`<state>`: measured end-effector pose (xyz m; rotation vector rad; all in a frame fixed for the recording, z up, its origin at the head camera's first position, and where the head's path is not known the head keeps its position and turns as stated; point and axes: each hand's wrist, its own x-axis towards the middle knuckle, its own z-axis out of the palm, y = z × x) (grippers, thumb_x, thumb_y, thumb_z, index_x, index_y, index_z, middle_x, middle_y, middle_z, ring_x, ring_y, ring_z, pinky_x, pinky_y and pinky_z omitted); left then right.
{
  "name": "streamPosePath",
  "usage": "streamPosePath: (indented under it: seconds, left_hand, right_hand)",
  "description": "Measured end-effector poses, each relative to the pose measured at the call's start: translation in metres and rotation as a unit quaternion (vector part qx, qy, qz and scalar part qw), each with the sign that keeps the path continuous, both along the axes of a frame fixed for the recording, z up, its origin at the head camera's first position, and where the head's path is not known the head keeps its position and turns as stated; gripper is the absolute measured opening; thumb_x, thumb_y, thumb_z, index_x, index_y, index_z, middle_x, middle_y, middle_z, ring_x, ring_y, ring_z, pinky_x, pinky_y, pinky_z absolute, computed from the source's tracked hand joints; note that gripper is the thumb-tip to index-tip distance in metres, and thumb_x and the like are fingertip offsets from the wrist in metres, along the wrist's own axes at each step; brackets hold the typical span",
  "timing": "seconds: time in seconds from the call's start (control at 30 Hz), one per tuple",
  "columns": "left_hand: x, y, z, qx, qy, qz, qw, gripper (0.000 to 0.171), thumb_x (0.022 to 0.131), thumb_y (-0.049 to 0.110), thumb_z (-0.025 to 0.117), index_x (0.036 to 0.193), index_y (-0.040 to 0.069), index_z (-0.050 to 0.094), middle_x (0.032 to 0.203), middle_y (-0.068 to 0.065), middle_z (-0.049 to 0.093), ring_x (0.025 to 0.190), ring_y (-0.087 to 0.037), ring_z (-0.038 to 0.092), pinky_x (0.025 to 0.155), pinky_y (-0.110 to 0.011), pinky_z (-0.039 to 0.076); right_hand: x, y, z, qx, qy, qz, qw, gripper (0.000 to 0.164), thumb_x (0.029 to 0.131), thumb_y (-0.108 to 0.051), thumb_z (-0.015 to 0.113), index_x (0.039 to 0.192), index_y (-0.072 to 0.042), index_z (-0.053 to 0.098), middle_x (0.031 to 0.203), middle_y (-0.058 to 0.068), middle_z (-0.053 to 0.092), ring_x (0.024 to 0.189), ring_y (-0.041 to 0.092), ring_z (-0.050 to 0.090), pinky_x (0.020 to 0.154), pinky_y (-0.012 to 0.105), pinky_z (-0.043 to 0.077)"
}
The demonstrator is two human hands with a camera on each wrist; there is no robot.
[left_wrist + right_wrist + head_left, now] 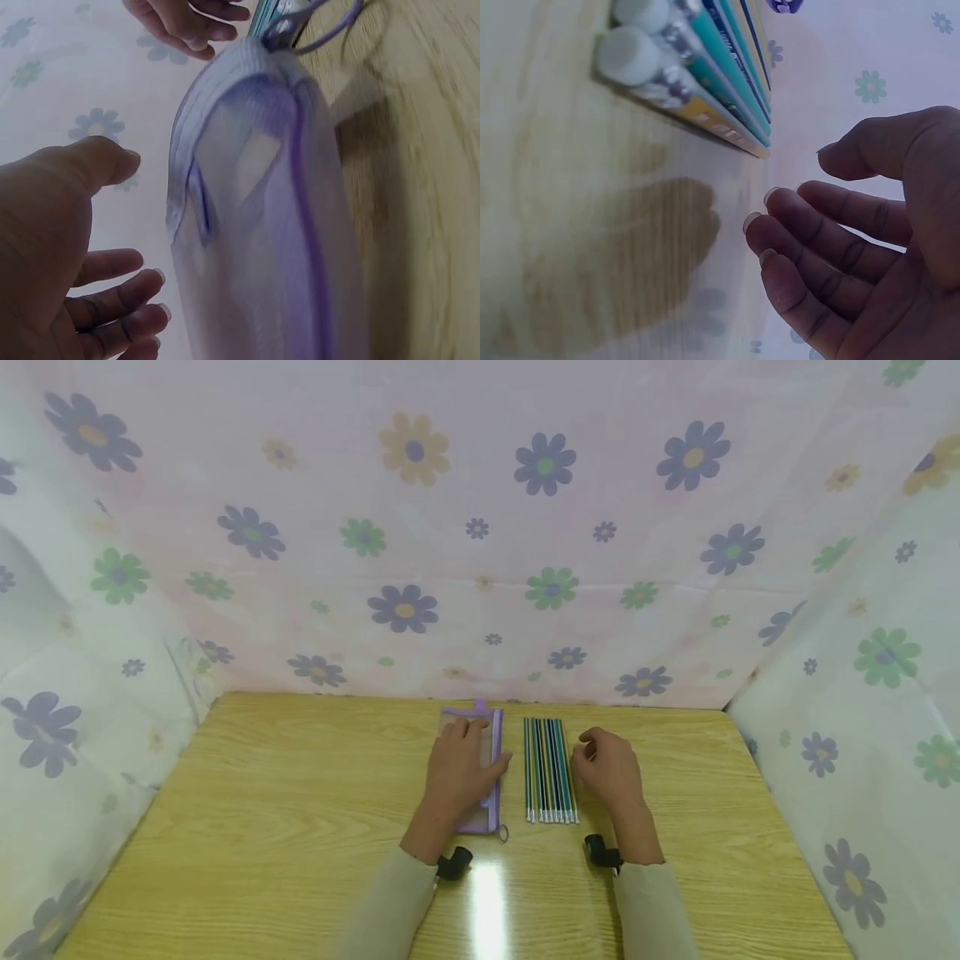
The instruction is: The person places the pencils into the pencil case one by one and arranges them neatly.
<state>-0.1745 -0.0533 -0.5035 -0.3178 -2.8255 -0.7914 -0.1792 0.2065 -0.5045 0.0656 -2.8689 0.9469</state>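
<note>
A see-through pencil pouch with purple edging and a zipper (474,821) lies on the table, its long side pointing away from me. My left hand (456,768) hovers over it, thumb spread from the fingers. In the left wrist view that hand (60,232) holds nothing, with a gap between its fingertips and the pouch (259,247). To the right of the pouch is a row of striped pencils (551,768), white eraser ends towards me. Beside them my right hand (611,772) has loosely bent fingers; the right wrist view shows it apart from the pencils (724,90).
A wooden table (285,810) carries everything. Flowered cloth (480,552) stands behind it and along both sides. A ring (503,834) hangs at the near right corner of the pouch. Dark wrist cameras (454,863) sit on both wrists.
</note>
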Motion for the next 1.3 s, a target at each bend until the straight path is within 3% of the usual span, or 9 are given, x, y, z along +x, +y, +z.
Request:
streamPosePath:
  seconds: [0.27, 0.5, 0.7, 0.83, 1.03, 1.3]
  left_hand:
    - [0.002, 0.013, -0.005, -0.027, 0.001, 0.039, 0.9989, 0.068, 0.092, 0.049, 0.081, 0.14, 0.005, 0.062, 0.122, -0.014, 0.065, 0.109, -0.031, 0.062, 0.091, -0.044, 0.057]
    - [0.005, 0.02, -0.011, -0.002, 0.003, 0.063, 0.998, 0.059, 0.091, 0.043, 0.083, 0.131, 0.003, 0.066, 0.119, -0.015, 0.069, 0.104, -0.032, 0.067, 0.087, -0.043, 0.061]
    - [0.007, 0.022, -0.015, 0.022, -0.01, 0.083, 0.9962, 0.049, 0.093, 0.038, 0.082, 0.125, 0.004, 0.067, 0.102, -0.012, 0.071, 0.082, -0.024, 0.068, 0.068, -0.036, 0.061]
    - [0.007, 0.022, -0.016, 0.061, -0.024, 0.08, 0.9946, 0.035, 0.095, 0.03, 0.079, 0.114, 0.003, 0.068, 0.086, -0.007, 0.067, 0.065, -0.017, 0.06, 0.055, -0.03, 0.054]
    - [0.005, 0.019, -0.02, 0.139, -0.031, 0.077, 0.9868, 0.01, 0.094, 0.014, 0.075, 0.093, 0.007, 0.068, 0.077, -0.002, 0.068, 0.06, -0.01, 0.059, 0.051, -0.024, 0.052]
    - [0.004, 0.011, -0.023, 0.195, -0.033, 0.037, 0.9795, 0.003, 0.093, 0.01, 0.072, 0.093, 0.008, 0.071, 0.075, 0.002, 0.071, 0.056, -0.005, 0.062, 0.049, -0.019, 0.054]
  right_hand:
    - [-0.003, -0.003, 0.005, -0.003, -0.035, -0.011, 0.999, 0.027, 0.1, -0.018, 0.064, 0.116, 0.002, 0.073, 0.09, 0.011, 0.074, 0.075, 0.025, 0.067, 0.071, 0.048, 0.06]
    - [-0.005, -0.007, 0.008, -0.005, -0.057, -0.022, 0.998, 0.027, 0.1, -0.019, 0.064, 0.116, 0.002, 0.073, 0.092, 0.012, 0.075, 0.075, 0.025, 0.067, 0.069, 0.046, 0.06]
    - [-0.004, -0.006, 0.004, 0.0, -0.063, -0.018, 0.998, 0.025, 0.099, -0.017, 0.066, 0.112, 0.003, 0.074, 0.092, 0.013, 0.075, 0.076, 0.026, 0.069, 0.068, 0.045, 0.061]
    - [-0.004, -0.006, 0.0, 0.001, -0.067, -0.021, 0.997, 0.023, 0.098, -0.017, 0.068, 0.108, 0.002, 0.074, 0.091, 0.013, 0.075, 0.076, 0.026, 0.069, 0.068, 0.046, 0.061]
    - [-0.004, -0.005, -0.001, 0.004, -0.075, -0.019, 0.997, 0.02, 0.098, -0.018, 0.07, 0.103, 0.001, 0.074, 0.091, 0.013, 0.075, 0.077, 0.027, 0.069, 0.069, 0.046, 0.061]
    - [-0.005, -0.006, -0.004, 0.024, -0.075, -0.022, 0.997, 0.015, 0.097, -0.016, 0.07, 0.094, -0.002, 0.073, 0.087, 0.011, 0.073, 0.073, 0.026, 0.066, 0.067, 0.046, 0.059]
